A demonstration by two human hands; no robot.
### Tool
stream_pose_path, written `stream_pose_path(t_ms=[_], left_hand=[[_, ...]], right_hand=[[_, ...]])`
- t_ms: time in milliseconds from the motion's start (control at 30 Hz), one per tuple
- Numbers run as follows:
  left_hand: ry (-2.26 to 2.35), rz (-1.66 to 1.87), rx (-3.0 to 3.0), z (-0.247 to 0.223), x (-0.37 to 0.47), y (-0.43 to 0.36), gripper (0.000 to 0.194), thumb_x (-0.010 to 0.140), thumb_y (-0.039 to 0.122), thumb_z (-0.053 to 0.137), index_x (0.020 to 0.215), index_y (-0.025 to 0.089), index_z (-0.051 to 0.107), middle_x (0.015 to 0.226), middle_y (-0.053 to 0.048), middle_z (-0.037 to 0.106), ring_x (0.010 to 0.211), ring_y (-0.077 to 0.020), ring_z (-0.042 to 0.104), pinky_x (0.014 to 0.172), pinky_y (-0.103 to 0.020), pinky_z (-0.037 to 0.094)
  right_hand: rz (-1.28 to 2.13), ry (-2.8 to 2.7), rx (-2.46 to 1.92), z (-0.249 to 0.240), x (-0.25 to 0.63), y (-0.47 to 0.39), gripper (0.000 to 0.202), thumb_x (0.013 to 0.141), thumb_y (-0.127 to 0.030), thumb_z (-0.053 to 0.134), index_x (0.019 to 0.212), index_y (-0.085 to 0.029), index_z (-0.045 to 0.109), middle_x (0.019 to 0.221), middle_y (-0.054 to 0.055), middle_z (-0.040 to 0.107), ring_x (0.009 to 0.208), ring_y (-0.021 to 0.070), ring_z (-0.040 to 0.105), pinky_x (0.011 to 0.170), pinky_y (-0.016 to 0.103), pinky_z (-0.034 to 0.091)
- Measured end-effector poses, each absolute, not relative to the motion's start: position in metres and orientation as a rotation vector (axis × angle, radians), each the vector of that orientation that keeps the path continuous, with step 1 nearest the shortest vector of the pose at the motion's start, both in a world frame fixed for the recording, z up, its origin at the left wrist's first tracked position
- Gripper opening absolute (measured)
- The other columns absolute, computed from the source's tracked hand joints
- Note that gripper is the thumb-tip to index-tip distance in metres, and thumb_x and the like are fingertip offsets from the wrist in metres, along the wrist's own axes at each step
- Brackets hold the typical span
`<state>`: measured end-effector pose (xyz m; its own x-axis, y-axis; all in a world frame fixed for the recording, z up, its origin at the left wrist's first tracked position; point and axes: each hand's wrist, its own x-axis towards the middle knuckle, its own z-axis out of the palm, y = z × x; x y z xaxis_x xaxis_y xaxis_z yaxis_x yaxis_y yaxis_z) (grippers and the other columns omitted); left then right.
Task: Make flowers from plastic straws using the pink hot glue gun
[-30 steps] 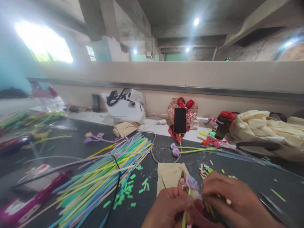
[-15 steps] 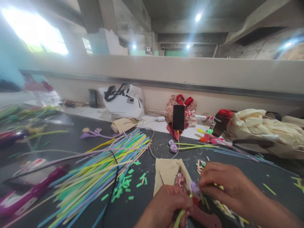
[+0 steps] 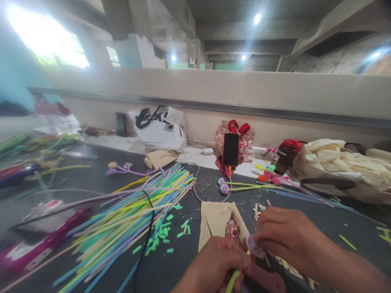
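Between my hands is a small purple flower (image 3: pixel 251 242) with a yellow-green stem (image 3: pixel 233 280). My left hand (image 3: pixel 218 260) is closed on that stem, just below the flower head. The fingers of my right hand (image 3: pixel 279 234) are pinched together at the flower's right side, touching its purple petals. Beneath my hands lies a glue gun (image 3: pixel 234 232) with a glittery, patterned front and a dull red handle (image 3: pixel 267 278). Its nozzle points away from me over a beige cloth or paper piece (image 3: pixel 215 211). My left hand covers part of the gun.
Left lies a heap of coloured sticks (image 3: pixel 134 219) with cut green bits (image 3: pixel 161 232) and a black cable (image 3: pixel 150 219). A magenta tool (image 3: pixel 45 240) is far left. Behind are two finished purple flowers (image 3: pixel 224 187), a propped phone (image 3: pixel 231 149), a white bag (image 3: pixel 163 130) and a cream bag (image 3: pixel 339 162).
The flower has turned slightly between my hands, and my right fingers have shifted a little around its petals. My left hand keeps its hold on the stem. The view has moved slightly.
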<state>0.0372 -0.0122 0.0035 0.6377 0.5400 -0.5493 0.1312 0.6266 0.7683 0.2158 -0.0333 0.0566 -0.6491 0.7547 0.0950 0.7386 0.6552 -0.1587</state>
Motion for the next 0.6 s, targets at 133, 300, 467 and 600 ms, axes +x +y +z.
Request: stream_pose_path(t_ms=[133,300,467,600], left_hand=[[0.893,0.228,0.881,0.0026,0.0364,-0.0128,0.01,0.047,0.023,0.049,0.039,0.016,0.052,0.024,0.006,0.04,0.018,-0.0032,0.027,0.025,-0.017,0.012],[0.857,0.249,0.887,-0.0038,0.0351,-0.0131,0.012,0.047,0.026,0.052,0.042,0.015,0.054,0.025,0.006,0.041,0.019,-0.0037,0.028,0.026,-0.018,0.012],[0.826,0.331,0.872,-0.0055,0.035,-0.014,0.012,0.05,0.025,0.053,0.044,0.014,0.056,0.027,0.007,0.041,0.021,-0.0026,0.026,0.026,-0.018,0.01],[0.83,0.323,0.83,-0.0054,0.0363,-0.0144,0.012,0.047,0.026,0.055,0.044,0.014,0.056,0.028,0.005,0.043,0.022,-0.0032,0.028,0.027,-0.018,0.012]], right_hand=[[0.106,-2.79,-1.212,0.0592,0.2132,-0.0327,0.021,0.087,-0.013,0.045,0.078,-0.021,0.062,0.073,0.0,0.064,0.068,0.0129,0.055,0.061,0.024,0.037],[0.121,-2.757,-1.213,0.0572,0.2112,-0.0331,0.022,0.085,-0.01,0.045,0.077,-0.022,0.062,0.072,-0.001,0.064,0.066,0.0129,0.054,0.06,0.024,0.035],[0.16,-2.715,-1.215,0.0548,0.2119,-0.0333,0.024,0.085,-0.009,0.043,0.078,-0.022,0.062,0.072,0.0,0.064,0.067,0.0136,0.054,0.06,0.025,0.035],[0.156,-2.728,-1.196,0.054,0.2126,-0.0332,0.023,0.084,-0.009,0.043,0.077,-0.022,0.061,0.071,-0.001,0.064,0.066,0.0133,0.054,0.059,0.025,0.034]])
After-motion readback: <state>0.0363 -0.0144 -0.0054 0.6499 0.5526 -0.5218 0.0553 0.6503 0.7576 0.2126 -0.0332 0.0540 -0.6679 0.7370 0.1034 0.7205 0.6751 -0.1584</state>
